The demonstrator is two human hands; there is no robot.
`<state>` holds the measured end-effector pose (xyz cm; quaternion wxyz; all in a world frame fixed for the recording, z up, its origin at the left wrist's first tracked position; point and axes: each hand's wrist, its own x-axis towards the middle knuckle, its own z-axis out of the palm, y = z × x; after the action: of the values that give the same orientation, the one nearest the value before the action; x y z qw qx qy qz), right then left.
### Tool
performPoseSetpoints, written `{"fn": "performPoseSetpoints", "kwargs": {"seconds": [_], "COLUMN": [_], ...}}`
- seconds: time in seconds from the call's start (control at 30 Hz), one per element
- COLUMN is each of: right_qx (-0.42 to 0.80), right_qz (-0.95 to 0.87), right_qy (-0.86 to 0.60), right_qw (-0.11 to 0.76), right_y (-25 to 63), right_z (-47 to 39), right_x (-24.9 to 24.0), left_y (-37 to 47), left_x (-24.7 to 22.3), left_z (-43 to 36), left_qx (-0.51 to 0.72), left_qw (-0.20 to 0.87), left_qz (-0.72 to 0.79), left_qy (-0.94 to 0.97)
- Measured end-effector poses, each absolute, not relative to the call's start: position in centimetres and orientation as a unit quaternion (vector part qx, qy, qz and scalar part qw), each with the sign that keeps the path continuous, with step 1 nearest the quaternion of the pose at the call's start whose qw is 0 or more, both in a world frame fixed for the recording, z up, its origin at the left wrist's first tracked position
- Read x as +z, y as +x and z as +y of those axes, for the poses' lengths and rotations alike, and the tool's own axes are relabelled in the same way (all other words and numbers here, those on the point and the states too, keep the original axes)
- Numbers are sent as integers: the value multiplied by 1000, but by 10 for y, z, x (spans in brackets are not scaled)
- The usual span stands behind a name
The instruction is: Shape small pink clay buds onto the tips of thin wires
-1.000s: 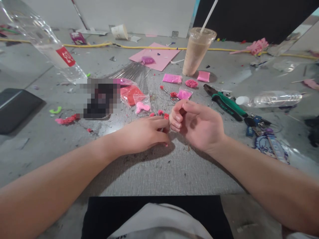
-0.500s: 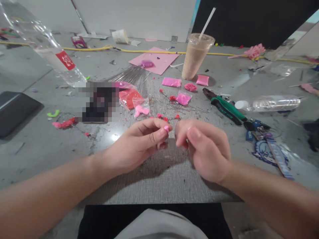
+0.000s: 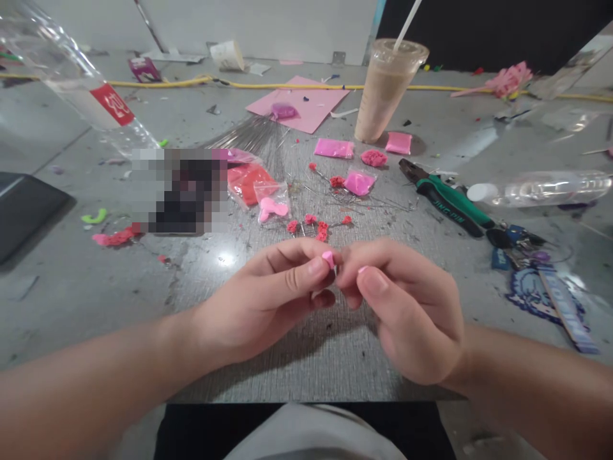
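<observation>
Between the thumb and forefinger of my left hand (image 3: pixel 272 297) is a small lump of pink modelling clay (image 3: pixel 328 258). My right hand (image 3: pixel 414 306) is closed in a pinch, and a tiny bit of pink clay (image 3: pixel 363 269) peeps out above its thumb. The fingertips of both hands meet or almost meet over the table's near part. Just beyond them lie red clay flower bits on wires (image 3: pixel 322 230). A small clear bag with pale pink clay (image 3: pixel 272 207) and a bag of red clay (image 3: pixel 249 184) lie past my left hand.
Green-handled pliers (image 3: pixel 453 204) and a clear bottle lying down (image 3: pixel 541 190) are on the right. A drink cup with a straw (image 3: pixel 387 92) stands behind packets of pink clay (image 3: pixel 334 148). Thin wires (image 3: pixel 244 137) fan out in the middle. A tilted bottle (image 3: pixel 90 96) rises at left.
My hands have come closer together, with the right fingertips now at the left ones. The pink lump stays in the left pinch. The camera view has shifted slightly.
</observation>
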<state>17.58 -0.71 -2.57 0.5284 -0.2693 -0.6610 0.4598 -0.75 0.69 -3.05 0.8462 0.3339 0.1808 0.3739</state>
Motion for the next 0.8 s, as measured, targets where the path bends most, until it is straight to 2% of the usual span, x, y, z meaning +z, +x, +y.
{"fn": "performPoseSetpoints", "kwargs": {"seconds": [0.2,0.8], "right_qx": [459,456], "right_qz": [-671,-662], "right_qy": [-239,-273], "right_qw": [531,528], "right_y": [178,166], "right_z": [-7,-9], "right_x": [-27,-26], "left_y": [-9,-7], "left_x": [-30,-32], "left_z": [7,3], "left_qx": [375,412], "left_qw": [838,832], "left_qz": [182,157], "left_qy": [351,338]}}
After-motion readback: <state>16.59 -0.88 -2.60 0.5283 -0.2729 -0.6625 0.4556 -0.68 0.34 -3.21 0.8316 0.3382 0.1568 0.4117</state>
